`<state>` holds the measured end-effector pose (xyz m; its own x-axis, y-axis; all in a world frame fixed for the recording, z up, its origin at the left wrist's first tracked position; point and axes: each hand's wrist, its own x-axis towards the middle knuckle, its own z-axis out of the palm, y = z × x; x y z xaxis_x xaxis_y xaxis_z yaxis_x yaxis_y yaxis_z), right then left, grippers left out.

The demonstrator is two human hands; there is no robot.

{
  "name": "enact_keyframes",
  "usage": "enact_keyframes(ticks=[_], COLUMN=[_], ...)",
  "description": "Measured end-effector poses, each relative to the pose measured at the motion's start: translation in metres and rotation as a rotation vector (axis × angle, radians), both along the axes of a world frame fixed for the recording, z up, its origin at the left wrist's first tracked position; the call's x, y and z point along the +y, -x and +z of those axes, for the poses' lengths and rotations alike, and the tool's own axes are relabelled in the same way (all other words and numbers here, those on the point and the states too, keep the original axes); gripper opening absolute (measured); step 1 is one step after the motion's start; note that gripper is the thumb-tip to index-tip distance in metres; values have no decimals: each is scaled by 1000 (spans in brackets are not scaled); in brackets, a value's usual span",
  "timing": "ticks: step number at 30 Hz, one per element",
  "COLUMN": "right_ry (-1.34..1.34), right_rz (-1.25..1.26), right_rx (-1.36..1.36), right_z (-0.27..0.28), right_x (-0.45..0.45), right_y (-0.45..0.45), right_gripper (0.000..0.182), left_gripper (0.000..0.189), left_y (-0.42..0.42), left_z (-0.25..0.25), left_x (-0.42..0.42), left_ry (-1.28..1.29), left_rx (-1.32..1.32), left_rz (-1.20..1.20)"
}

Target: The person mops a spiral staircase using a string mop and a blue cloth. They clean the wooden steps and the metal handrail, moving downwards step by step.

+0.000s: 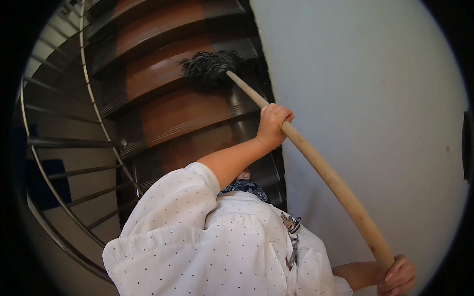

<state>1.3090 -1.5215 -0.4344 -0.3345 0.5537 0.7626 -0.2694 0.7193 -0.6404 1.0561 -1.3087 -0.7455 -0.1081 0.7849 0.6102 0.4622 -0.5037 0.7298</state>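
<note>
My left hand (274,124) is closed around the lower part of a wooden mop handle (329,174). Close to the handle's top end, at the lower right, my right hand (398,275) grips it too. The handle slants away from me, down to a mop head (211,68) of dark, stringy strands. Those strands are spread on a stair tread (159,72) with a reddish-brown middle and black sides, near the wall end of the step. They hide part of the tread and its edge.
A plain pale wall (363,92) runs along the right of the stairs. On the left stands a metal railing (87,74) with several bars. A bunch of keys (290,224) hangs at the front of my white dotted shirt (222,255).
</note>
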Motion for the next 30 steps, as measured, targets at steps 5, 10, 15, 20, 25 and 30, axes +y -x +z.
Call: enact_keyframes(ticks=[5, 10, 15, 20, 25, 30], right_ry=[137, 55, 19, 39, 89, 610], right_rz=[-469, -397, -399, -432, -304, -61], right_rx=[-58, 70, 51, 41, 191, 427], right_z=[-5, 34, 56, -2, -34, -128], right_x=[-20, -54, -48, -5, 39, 69], right_y=[-19, -39, -35, -9, 10, 80], right_gripper=[11, 11, 13, 15, 14, 14], left_gripper=[22, 22, 16, 15, 19, 22], left_y=[-104, -141, -153, -116, 4, 178], left_z=[-62, -32, -43, -105, -86, -136], left_x=[18, -52, -83, -91, -108, -190], left_ry=[169, 323, 462, 626, 652, 744], left_rx=[54, 65, 191, 327, 228, 345], left_rz=[-379, -653, -863, -933, -629, -186])
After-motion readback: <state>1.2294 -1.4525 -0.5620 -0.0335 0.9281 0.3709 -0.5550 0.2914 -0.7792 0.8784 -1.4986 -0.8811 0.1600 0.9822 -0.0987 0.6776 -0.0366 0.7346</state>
